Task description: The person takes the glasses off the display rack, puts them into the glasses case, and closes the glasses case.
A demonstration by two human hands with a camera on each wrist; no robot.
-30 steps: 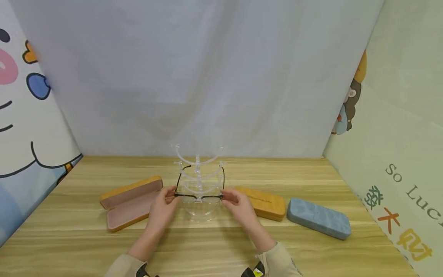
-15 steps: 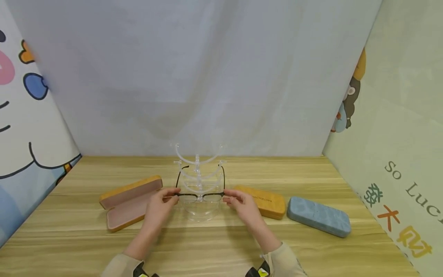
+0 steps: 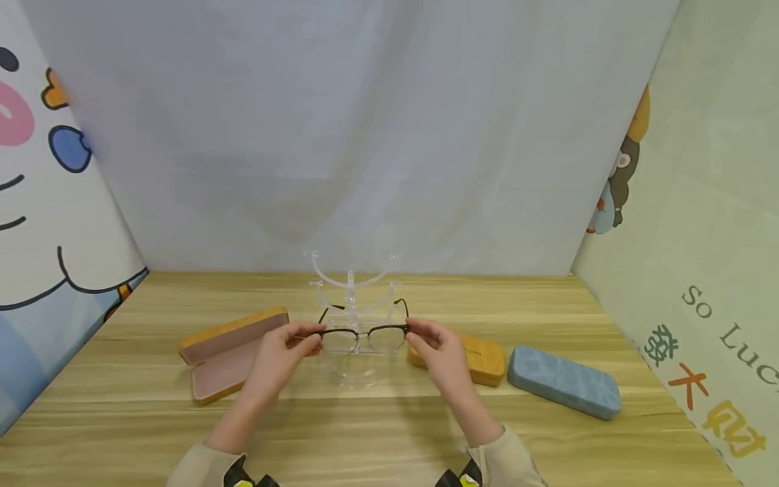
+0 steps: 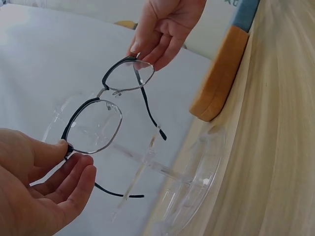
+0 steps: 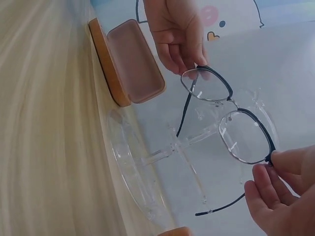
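Note:
A pair of black half-rimmed eyeglasses [image 3: 363, 332] is held up in front of a clear acrylic glasses stand [image 3: 351, 277], its temples unfolded and pointing back toward the stand. My left hand [image 3: 282, 353] pinches the left hinge corner between thumb and fingers. At the opposite corner, my right hand [image 3: 443, 352] pinches the frame the same way. In the left wrist view the lenses of the eyeglasses [image 4: 96, 125] look clear, with thin metal lower rims. The right wrist view shows the stand's round base [image 5: 129, 162] on the table, below the eyeglasses.
An orange glasses case [image 3: 228, 362] with a pink lining lies opened beside my left hand. A closed orange case [image 3: 483, 360] sits partly behind my right hand, and a closed blue case [image 3: 564, 382] is right of it. A grey-white curtain hangs behind the wooden table [image 3: 365, 439].
Both hands have lifted the eyeglasses up and slightly right, off the lower part of the stand and toward me. The cases and the stand stay in place.

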